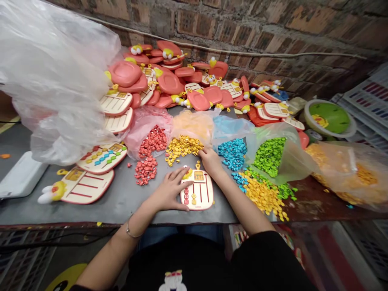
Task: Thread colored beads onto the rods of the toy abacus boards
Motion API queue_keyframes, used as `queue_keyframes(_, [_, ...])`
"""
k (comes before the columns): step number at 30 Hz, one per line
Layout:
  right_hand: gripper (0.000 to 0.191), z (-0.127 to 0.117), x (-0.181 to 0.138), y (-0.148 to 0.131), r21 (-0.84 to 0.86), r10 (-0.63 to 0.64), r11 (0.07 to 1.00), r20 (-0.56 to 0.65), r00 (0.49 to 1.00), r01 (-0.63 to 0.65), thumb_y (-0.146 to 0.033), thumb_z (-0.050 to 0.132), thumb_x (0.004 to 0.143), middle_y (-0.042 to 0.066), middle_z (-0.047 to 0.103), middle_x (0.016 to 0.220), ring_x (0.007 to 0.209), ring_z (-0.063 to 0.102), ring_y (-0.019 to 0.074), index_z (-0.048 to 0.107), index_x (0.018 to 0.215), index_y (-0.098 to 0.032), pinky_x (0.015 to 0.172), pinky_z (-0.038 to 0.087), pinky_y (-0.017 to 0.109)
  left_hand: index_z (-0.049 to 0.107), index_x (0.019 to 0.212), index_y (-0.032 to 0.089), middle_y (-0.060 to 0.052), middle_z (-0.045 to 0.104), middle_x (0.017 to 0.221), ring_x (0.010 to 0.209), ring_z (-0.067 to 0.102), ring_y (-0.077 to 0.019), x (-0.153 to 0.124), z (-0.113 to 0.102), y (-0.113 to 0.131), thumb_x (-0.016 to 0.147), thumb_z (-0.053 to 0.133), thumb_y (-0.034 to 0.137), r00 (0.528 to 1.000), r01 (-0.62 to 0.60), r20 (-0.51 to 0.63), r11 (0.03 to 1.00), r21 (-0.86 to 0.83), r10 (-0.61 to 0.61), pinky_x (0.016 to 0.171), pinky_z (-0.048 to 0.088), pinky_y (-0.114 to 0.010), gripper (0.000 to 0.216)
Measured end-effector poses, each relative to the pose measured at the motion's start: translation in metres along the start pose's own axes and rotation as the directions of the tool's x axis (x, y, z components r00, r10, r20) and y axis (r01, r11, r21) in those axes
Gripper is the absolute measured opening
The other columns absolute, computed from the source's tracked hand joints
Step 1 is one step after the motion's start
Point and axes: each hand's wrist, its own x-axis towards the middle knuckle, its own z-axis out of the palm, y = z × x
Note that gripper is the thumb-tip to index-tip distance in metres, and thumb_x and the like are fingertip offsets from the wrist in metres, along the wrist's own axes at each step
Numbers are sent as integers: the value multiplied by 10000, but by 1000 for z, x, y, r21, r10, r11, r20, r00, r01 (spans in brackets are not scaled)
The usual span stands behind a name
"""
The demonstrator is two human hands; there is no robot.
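left hand (169, 190): open, fingers spread, resting on toy abacus board (204, 200), nothing held | board: flat near edge of grey table (121, 206) | right hand (210, 161): half curled at yellow beads (182, 148), far of board, bead in fingers not possible to tell | flat palm gives steady board

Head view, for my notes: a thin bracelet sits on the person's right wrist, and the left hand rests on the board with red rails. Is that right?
No: the head view shows the thin bracelet on the left wrist, not the right. The left hand does rest on the board with red rails.
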Motion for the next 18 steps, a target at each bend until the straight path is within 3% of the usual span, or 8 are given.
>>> queue_keyframes(6, [216,-21,-44,10,353,-24,930,-222,975,103,-117,463,928,81,629,947,899,610,203,657,990,-189,796,502,299,493,1378,266,-174,169,1587,1432,177,-388,1,-1,1,683,635,766,1000,5,9,1000,-4,-5,1074,243,-534,868])
queue_keyframes(10, [208,-21,-58,12,366,-16,928,-151,988,72,-117,488,914,86,619,957,903,605,207,671,987,-186,802,509,317,486,1387,262,-173,145,1593,1433,169,-392,0,0,1,702,636,746,1000,4,7,1000,-12,-4,1076,236,-539,852])
queue_keyframes(15, [204,-3,-43,15,187,22,982,-17,1000,-18,-89,544,868,120,635,989,945,601,243,707,965,-164,844,500,367,489,1386,255,-171,147,1592,1433,165,-390,0,0,0,705,623,755,1000,2,9,1000,-8,-2,1081,234,-539,855])
queue_keyframes(18, [203,-3,-40,16,202,20,979,6,1000,-21,-98,537,878,91,646,935,876,611,213,713,922,-189,800,509,334,484,1389,263,-172,149,1592,1431,173,-390,1,0,0,697,629,758,1000,4,13,1000,-14,-4,1079,240,-539,863])
